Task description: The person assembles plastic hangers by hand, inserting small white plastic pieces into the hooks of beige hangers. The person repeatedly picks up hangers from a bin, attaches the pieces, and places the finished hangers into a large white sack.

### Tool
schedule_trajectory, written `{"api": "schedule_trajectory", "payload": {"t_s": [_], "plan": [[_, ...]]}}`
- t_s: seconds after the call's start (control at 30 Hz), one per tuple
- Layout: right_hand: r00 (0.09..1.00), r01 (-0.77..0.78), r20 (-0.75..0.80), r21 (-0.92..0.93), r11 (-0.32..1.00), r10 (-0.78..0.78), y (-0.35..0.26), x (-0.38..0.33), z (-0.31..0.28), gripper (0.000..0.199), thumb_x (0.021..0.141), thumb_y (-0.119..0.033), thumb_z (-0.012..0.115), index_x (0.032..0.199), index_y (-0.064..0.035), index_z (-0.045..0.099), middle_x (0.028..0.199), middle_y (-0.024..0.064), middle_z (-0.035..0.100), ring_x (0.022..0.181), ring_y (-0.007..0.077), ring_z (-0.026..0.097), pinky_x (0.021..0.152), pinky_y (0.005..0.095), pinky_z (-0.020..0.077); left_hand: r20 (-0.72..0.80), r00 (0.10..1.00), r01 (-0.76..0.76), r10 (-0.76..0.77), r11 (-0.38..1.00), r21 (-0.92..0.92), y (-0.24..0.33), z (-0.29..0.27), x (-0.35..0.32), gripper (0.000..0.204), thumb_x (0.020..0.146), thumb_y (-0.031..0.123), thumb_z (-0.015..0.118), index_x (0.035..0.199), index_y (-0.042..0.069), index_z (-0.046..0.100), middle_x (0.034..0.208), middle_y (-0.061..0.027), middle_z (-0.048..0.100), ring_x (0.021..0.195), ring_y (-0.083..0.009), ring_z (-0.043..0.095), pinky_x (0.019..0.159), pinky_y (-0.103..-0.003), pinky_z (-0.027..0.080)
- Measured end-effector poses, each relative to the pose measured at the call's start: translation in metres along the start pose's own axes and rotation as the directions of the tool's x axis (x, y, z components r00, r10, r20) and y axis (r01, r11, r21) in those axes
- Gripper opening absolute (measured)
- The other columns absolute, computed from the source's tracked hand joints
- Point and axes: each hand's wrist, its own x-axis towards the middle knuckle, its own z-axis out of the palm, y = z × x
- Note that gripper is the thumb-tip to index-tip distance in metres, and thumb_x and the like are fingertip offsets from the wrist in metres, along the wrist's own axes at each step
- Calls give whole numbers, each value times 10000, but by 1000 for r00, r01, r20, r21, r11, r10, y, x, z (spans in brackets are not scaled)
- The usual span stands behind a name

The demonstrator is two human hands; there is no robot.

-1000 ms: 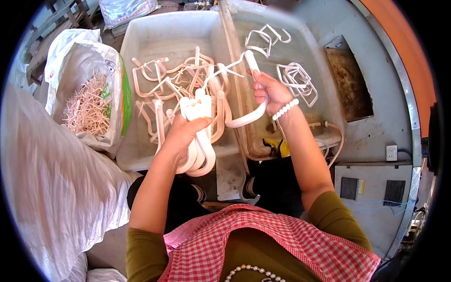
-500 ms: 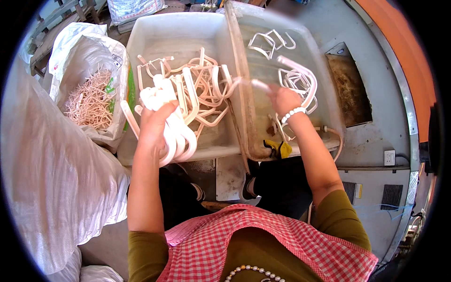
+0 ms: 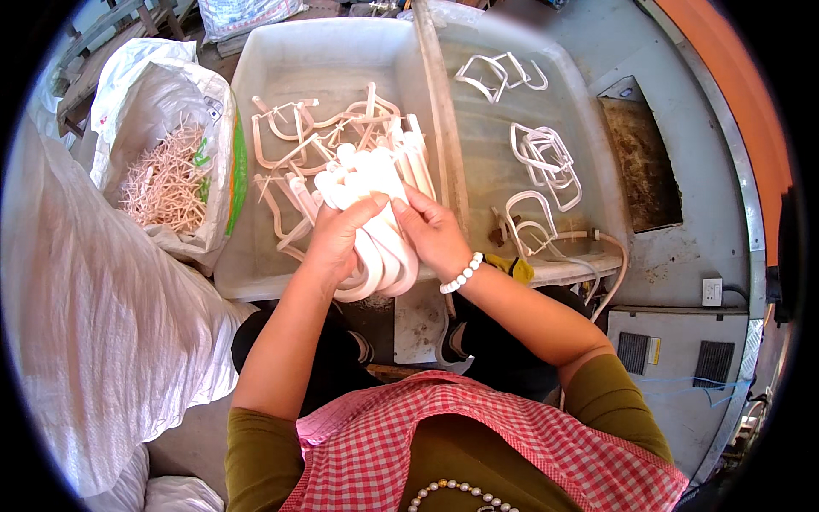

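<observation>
My left hand (image 3: 339,239) is closed around the left side of a bundle of pale pink, U-shaped plastic handles (image 3: 381,256). From the other side, my right hand (image 3: 433,235) grips the same bundle, its thumb pressed on the pieces. The curved ends point toward me, over the near rim of the left white tub (image 3: 333,47). Beyond and beside the bundle, more loose pink plastic handles (image 3: 299,149) lie tangled in that tub. Several paler handles (image 3: 546,158) lie in shallow water in the right tub (image 3: 478,183). My fingers' undersides are hidden.
An open white sack (image 3: 141,111) with thin pink plastic scraps (image 3: 166,188) stands left of the tubs. A yellow cloth (image 3: 516,269) and a hose (image 3: 610,286) are at the right tub's near rim. A grey machine cabinet (image 3: 674,354) borders the right.
My right hand has come left from over the right tub, bringing a handle to the bundle, and now grips it too. My left hand has shifted right with the bundle.
</observation>
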Motion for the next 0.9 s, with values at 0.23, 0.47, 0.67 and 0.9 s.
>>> {"api": "schedule_trajectory", "payload": {"t_s": [0.23, 0.47, 0.67, 0.9], "plan": [[986, 162, 58, -47, 986, -159, -1, 1, 8, 465, 1013, -247, 420, 1428, -44, 368, 1353, 111, 476, 1209, 170, 470, 1033, 290, 361, 46, 998, 51, -48, 996, -69, -15, -3, -4, 445, 807, 34, 660, 1220, 27, 494, 1103, -87, 593, 1004, -203, 598, 886, -376, 501], [937, -335, 51, 420, 844, 346, -35, 38, -25, 543, 947, -528, 452, 1172, -43, 544, 1099, 106, 613, 1009, 210, 586, 922, 359, 441, 144, 988, 13, -58, 955, 297, -12, 1, -15, 433, 789, 88, 670, 1186, 28, 507, 1057, -67, 606, 979, -177, 599, 820, -311, 499], [992, 87, -110, 228, 970, -63, -60, 37, -33, 198, 958, -248, 540, 968, -64, 613, 824, 26, 647, 803, 180, 625, 767, 347, 497, 84, 987, -138, 136, 471, 871, -17, 0, -14, 577, 711, 136, 716, 1227, 13, 491, 1061, -80, 617, 955, -167, 587, 842, -310, 466], [467, 874, 755, -474, 109, -461, -46, -27, 16, 119, 832, -104, 595, 950, -94, 609, 894, 61, 624, 878, 253, 601, 877, 407, 461, -12, 996, 82, -83, 936, 343, -21, 3, 14, 456, 782, 117, 693, 1207, 31, 552, 1051, -67, 633, 976, -125, 589, 813, -270, 487]]}}
